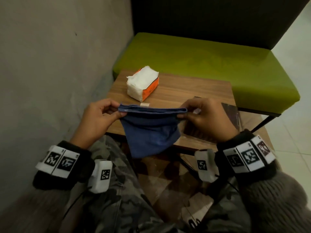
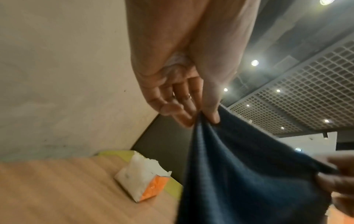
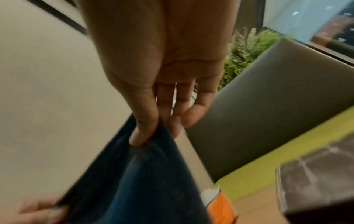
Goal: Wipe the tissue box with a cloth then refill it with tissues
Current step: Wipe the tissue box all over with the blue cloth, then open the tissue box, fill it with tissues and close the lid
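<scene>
You have the blue cloth (image 1: 149,132) stretched between your left hand (image 1: 99,115) and right hand (image 1: 207,118), each pinching a top corner while the rest hangs over the near table (image 1: 193,88) edge. Fold it into a firm pad before wiping. The dark tissue box (image 1: 232,113) sits under your right hand; the orange tissue pack (image 1: 143,83) lies farther back.

Grey wall (image 1: 55,52) on the left; green bench (image 1: 202,64) with dark backrest (image 1: 210,19) behind a wooden worktop (image 1: 185,91); pale tiled floor (image 1: 296,56); grid ceiling (image 2: 306,94) with spotlights.
</scene>
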The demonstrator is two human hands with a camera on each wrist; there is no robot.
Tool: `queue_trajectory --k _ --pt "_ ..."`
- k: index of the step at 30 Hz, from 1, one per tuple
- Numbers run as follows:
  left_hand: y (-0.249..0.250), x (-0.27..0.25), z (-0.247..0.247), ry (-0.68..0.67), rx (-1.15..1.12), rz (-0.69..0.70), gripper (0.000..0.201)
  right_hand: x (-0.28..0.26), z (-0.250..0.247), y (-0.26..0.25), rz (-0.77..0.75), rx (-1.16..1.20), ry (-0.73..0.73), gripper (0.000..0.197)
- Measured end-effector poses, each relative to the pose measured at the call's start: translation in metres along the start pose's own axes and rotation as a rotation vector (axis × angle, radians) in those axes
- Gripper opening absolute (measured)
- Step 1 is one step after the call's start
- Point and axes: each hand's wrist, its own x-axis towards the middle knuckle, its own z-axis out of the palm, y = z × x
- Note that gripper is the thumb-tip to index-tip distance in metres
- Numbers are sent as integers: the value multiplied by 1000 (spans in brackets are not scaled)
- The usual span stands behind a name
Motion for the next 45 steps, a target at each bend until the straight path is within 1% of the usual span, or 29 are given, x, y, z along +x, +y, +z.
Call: queue_trajectory --k 3,6,9,10,11,12,13,14,15,17,19,22,24,25,27,29,31,32,33,34,35,37,38,40,41,42,45 --pt "-4 9 0 12 -21 -58 28 12 8 4 18 49 41 3" --pt "-7 16 -5 49 -93 -133 18 23 15 2 38 124 40 6" --pt "-6 28 -10 53 -125 -135 18 35 23 -2 36 74 -33 7" --pt "-6 30 -12 46 -127 -133 18 38 24 -2 40 96 -4 8" --pt "-4 37 -13 53 -138 -121 18 47 24 1 31 132 58 9" --pt "-4 47 -14 53 -147 -116 19 58 24 2 19 144 99 14" --pt "-6 53 -15 44 -152 -133 20 69 27 5 37 135 78 20" --pt "-10 58 -16 37 -141 -159 20 77 32 8 70 120 27 26" --pt "-11 64 -15 42 -140 -167 20 85 37 10 96 120 -1 27" --pt "-14 82 -15 83 -155 -167 20 105 44 15 131 121 19 19" --pt "-19 93 -14 76 -183 -176 20 115 48 21 148 104 40 12" --pt "-28 103 -14 79 -197 -143 22 120 55 28 127 66 93 5" --pt "-38 100 -16 59 -178 -122 21 112 61 32 109 14 113 3" --pt "-43 97 -17 33 -156 -113 20 106 62 32 109 -15 91 4" --pt "-56 86 -19 -39 -103 -143 21 90 67 36 123 -67 -9 5" --pt "-70 73 -21 -126 -39 -205 28 71 73 42 128 -131 -176 6" --pt "-83 60 -21 -265 74 -260 31 58 79 48 137 -186 -398 7" --pt "-88 56 -20 -329 111 -291 29 56 83 51 148 -192 -484 8" --pt "-91 54 -17 -363 119 -330 26 57 86 53 164 -190 -521 8" --pt "-93 56 -13 -355 117 -368 23 60 91 55 183 -181 -505 9" --pt "-95 60 -9 -308 104 -399 22 65 96 56 207 -164 -443 11" --pt "-101 72 1 -153 55 -437 21 76 107 57 278 -84 -265 21" --pt "-104 78 6 -91 55 -449 24 80 110 55 322 -20 -197 31" --pt "-103 84 18 -17 101 -458 45 80 111 53 359 70 -102 51" --pt "-100 84 24 -11 142 -441 53 77 107 51 346 85 -53 56" --pt "-95 82 29 -24 190 -403 56 72 101 50 314 90 -1 59" --pt "-77 68 45 -147 293 -257 52 49 69 48 211 13 91 60"
